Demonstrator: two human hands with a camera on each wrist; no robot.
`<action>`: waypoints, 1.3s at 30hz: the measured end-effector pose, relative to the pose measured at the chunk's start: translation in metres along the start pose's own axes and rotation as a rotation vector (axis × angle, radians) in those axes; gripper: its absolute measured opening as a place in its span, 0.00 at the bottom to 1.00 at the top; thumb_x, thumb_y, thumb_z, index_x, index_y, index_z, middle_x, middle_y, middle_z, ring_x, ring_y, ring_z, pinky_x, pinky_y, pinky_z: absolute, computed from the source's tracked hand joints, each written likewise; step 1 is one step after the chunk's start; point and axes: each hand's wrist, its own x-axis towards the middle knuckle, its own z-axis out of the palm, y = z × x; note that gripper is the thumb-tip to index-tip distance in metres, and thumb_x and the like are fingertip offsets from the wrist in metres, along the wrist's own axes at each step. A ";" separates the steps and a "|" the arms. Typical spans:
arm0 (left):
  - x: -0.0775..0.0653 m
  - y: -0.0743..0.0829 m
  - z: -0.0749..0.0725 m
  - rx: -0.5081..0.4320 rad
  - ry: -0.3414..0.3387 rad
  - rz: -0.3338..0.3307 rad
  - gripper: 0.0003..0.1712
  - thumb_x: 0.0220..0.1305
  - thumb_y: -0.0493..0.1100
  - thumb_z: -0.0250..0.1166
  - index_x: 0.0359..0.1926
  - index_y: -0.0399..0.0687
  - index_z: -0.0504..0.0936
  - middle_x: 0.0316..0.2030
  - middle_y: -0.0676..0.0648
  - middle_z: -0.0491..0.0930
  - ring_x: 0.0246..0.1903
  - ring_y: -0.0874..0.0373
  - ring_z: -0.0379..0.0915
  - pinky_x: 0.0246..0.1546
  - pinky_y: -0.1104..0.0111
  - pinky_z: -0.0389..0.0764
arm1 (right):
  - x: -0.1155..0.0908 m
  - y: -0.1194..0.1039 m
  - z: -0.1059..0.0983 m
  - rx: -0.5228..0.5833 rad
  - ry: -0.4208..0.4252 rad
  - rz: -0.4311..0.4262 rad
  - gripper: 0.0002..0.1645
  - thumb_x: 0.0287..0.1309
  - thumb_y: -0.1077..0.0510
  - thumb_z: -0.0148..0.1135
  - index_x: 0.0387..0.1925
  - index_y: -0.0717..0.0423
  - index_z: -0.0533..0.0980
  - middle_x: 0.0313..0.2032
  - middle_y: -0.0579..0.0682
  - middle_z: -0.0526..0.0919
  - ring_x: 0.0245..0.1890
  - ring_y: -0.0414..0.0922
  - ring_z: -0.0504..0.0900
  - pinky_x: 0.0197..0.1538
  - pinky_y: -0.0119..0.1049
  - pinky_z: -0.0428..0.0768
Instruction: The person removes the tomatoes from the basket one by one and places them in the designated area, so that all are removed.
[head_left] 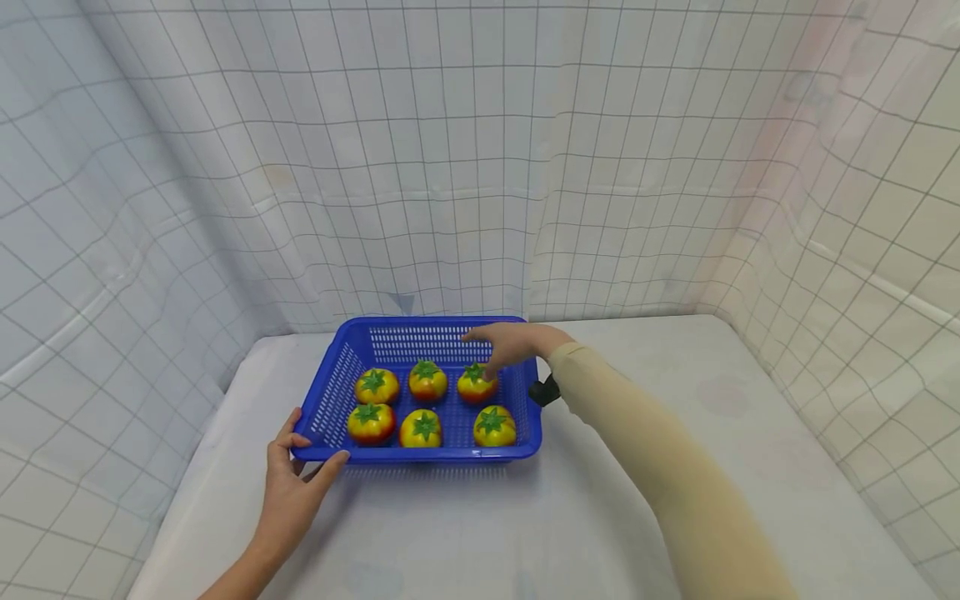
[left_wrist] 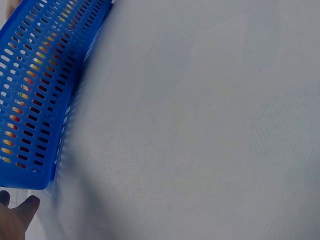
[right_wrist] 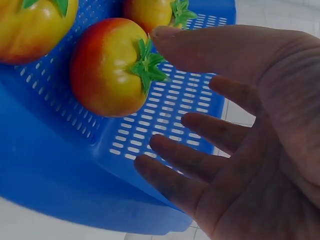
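Note:
A blue plastic basket [head_left: 450, 454] with slotted walls holds several glossy red-and-yellow tomatoes [head_left: 422, 428] with green star-shaped leaf tops. At its near left corner my left hand [head_left: 288, 492] holds the rim, thumb along the front edge and fingers at the left side. Only a bit of that hand [left_wrist: 12, 220] shows in the left wrist view. Over the back right tomato [head_left: 477, 387] reaches my right hand [head_left: 513, 343]. In the right wrist view its fingers [right_wrist: 215, 132] are spread and nothing is gripped; the thumb lies near a tomato's [right_wrist: 107, 67] leaf top.
The basket stands on a table with a white cloth [head_left: 637, 500]. White grid-patterned curtains [head_left: 420, 167] hang behind and at both sides. A small black object [head_left: 545, 391] is at my right wrist, beside the basket's right wall.

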 end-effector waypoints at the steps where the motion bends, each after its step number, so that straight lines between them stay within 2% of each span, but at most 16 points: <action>1: 0.000 0.000 0.001 -0.006 0.004 0.001 0.35 0.71 0.45 0.68 0.56 0.40 0.48 0.82 0.53 0.34 0.74 0.29 0.47 0.58 0.65 0.69 | 0.002 0.001 0.000 0.000 -0.003 0.005 0.46 0.63 0.56 0.70 0.78 0.42 0.61 0.78 0.49 0.58 0.77 0.52 0.55 0.74 0.58 0.59; 3: 0.000 -0.001 0.002 -0.018 0.014 0.006 0.35 0.71 0.45 0.68 0.56 0.40 0.48 0.82 0.53 0.35 0.74 0.29 0.47 0.57 0.69 0.69 | 0.004 0.001 0.000 -0.005 -0.011 0.010 0.46 0.62 0.56 0.71 0.77 0.42 0.61 0.78 0.50 0.59 0.77 0.52 0.56 0.74 0.57 0.59; 7: -0.001 -0.002 0.006 -0.031 0.044 0.013 0.35 0.71 0.44 0.68 0.56 0.42 0.48 0.81 0.56 0.37 0.74 0.31 0.49 0.57 0.71 0.70 | 0.009 -0.001 0.001 -0.016 -0.020 0.038 0.46 0.61 0.55 0.72 0.77 0.41 0.62 0.77 0.50 0.60 0.75 0.52 0.59 0.72 0.57 0.62; 12: -0.001 -0.002 0.010 -0.075 0.087 0.003 0.34 0.71 0.42 0.68 0.56 0.46 0.48 0.80 0.59 0.39 0.75 0.36 0.47 0.56 0.76 0.70 | 0.015 -0.003 0.004 0.035 -0.049 0.095 0.48 0.59 0.57 0.73 0.77 0.40 0.61 0.77 0.52 0.59 0.69 0.53 0.69 0.65 0.52 0.75; 19: -0.001 -0.003 0.014 -0.146 0.120 0.002 0.33 0.70 0.38 0.67 0.55 0.51 0.48 0.80 0.60 0.40 0.76 0.39 0.46 0.51 0.85 0.71 | 0.021 -0.002 0.008 0.113 -0.082 0.157 0.48 0.58 0.60 0.73 0.77 0.40 0.62 0.77 0.53 0.58 0.70 0.54 0.69 0.61 0.49 0.78; 28: -0.001 -0.004 0.016 -0.182 0.131 0.008 0.32 0.71 0.38 0.67 0.55 0.54 0.49 0.80 0.59 0.41 0.74 0.35 0.47 0.48 0.87 0.71 | 0.021 -0.003 0.007 0.251 -0.113 0.211 0.48 0.57 0.67 0.72 0.76 0.48 0.63 0.76 0.58 0.58 0.65 0.56 0.73 0.57 0.48 0.82; 34: -0.001 -0.006 0.018 -0.227 0.138 0.011 0.31 0.71 0.37 0.65 0.55 0.55 0.49 0.80 0.59 0.41 0.74 0.34 0.47 0.49 0.86 0.72 | 0.022 -0.004 0.006 0.232 -0.126 0.238 0.45 0.58 0.66 0.72 0.75 0.50 0.64 0.73 0.61 0.63 0.56 0.55 0.81 0.46 0.40 0.86; 39: -0.001 -0.006 0.019 -0.237 0.143 0.016 0.32 0.72 0.37 0.65 0.56 0.54 0.48 0.80 0.59 0.40 0.75 0.36 0.45 0.50 0.86 0.71 | 0.026 -0.002 0.006 0.215 -0.139 0.248 0.45 0.57 0.65 0.73 0.74 0.51 0.65 0.71 0.62 0.66 0.52 0.55 0.83 0.45 0.39 0.86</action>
